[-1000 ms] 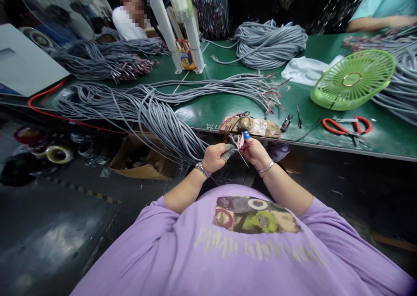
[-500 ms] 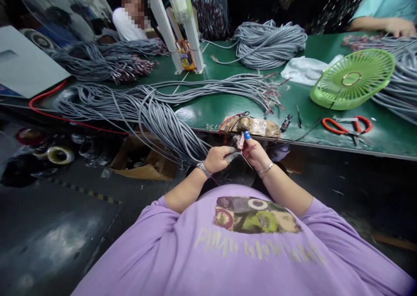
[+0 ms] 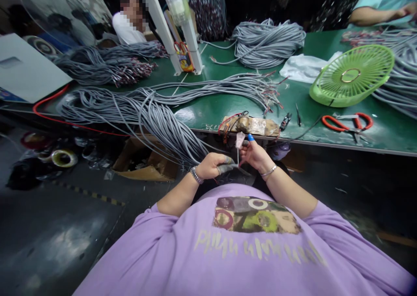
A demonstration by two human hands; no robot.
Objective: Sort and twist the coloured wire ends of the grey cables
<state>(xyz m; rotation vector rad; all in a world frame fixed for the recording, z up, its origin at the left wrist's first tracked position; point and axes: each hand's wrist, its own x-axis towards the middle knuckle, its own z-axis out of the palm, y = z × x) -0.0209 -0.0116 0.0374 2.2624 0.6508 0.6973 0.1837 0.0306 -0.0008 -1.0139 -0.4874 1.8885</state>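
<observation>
My left hand, with worn grey coverings on its fingertips, is closed around a grey cable near its end. Just to the right, my right hand pinches thin inner wires at that cable end; its thumb wears a blue cover. A pale pinkish-white strip stands up beside the right fingertips, with a white strand running down to the cable end. Behind the hands, a taped wooden block with dark and red wires lies at the table edge. A large bundle of grey cables hangs over the edge at left.
On the green table lie red-handled scissors, small black nippers, a pointed tool and a green fan. A cable coil sits behind. A cardboard box is below left. Another person's arm is at far right.
My left hand has moved slightly down and left, and my hands are a little farther apart. The pinkish strip now stands clear above the cable end, with the white strand showing.
</observation>
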